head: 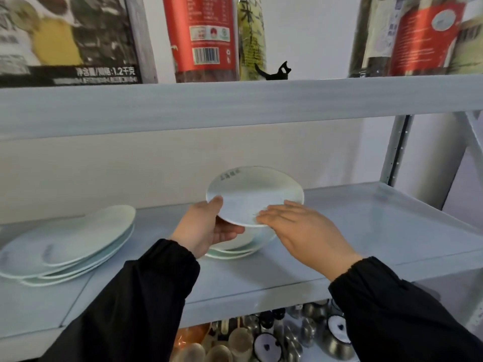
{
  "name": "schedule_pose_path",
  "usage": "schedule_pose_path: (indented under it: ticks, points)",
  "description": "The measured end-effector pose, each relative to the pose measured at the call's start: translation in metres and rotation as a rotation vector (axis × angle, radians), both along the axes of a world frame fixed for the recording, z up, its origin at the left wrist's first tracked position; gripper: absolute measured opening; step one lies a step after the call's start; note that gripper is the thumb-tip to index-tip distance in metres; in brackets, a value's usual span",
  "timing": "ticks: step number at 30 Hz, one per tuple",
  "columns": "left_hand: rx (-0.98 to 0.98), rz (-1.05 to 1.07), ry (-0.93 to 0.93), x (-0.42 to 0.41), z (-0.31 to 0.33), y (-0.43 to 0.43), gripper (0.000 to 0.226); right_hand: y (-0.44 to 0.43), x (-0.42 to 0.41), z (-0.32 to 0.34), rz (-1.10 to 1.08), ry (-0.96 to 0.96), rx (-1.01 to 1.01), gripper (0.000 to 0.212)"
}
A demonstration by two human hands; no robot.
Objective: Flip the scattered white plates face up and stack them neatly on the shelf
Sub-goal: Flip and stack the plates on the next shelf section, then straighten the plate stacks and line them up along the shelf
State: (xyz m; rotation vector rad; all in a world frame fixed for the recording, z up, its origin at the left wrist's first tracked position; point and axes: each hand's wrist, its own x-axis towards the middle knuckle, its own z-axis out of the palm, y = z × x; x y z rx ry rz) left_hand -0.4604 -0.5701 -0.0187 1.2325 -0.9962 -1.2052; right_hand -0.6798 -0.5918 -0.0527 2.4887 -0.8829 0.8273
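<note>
Mid-frame, the left hand (206,228) clamps the stiff, likely slick, breakable plate (256,192) by its rim; the right hand (300,226), grip apart, rests on it.

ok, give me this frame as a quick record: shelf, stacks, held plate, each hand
shelf: grey, middle tier
centre stack: white plates on shelf, partly hidden
left stack: overlapping white plates, not aligned
held plate: white, lifted above centre stack, printed mark on upper side
left hand: grips held plate's left rim, thumb on top
right hand: fingers straight, resting on held plate's near rim
</note>
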Motion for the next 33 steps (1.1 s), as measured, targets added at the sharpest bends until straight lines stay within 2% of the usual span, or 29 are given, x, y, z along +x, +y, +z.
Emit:
schedule_pose_path:
  ticks: [2, 4, 7, 10, 12, 20, 26, 33]
  points:
    - [0.009, -0.012, -0.038, 0.015, 0.000, 0.004, 0.040, -0.003, 0.010, -0.003, -0.039, -0.034, 0.023, 0.044]
    - [0.001, 0.020, -0.171, 0.034, -0.003, 0.009, 0.043, -0.006, 0.017, -0.009, -0.075, -0.042, 0.045, 0.050]
    - [-0.113, 0.142, -0.490, 0.069, -0.017, 0.018, 0.031, -0.010, 0.024, -0.021, -0.126, -0.007, 0.027, 0.057]
    - [-0.230, 0.242, -0.901, 0.103, -0.033, 0.026, 0.025, -0.015, 0.028, -0.032, -0.182, 0.026, 0.060, 0.058]
    - [-0.245, 0.273, -1.064, 0.122, -0.043, 0.027, 0.025, -0.018, 0.031, -0.040, -0.217, 0.068, 0.080, 0.059]
    - [-0.224, 0.241, -1.219, 0.155, -0.073, 0.022, 0.035, -0.023, 0.043, -0.047, -0.271, 0.153, 0.073, 0.062]
    - [-0.236, 0.213, -1.297, 0.163, -0.084, 0.020, 0.038, -0.024, 0.045, -0.052, -0.331, 0.135, 0.190, 0.048]
    - [-0.261, 0.183, -1.302, 0.170, -0.089, 0.018, 0.039, -0.004, 0.052, -0.037, -0.392, 0.121, 0.317, 0.059]
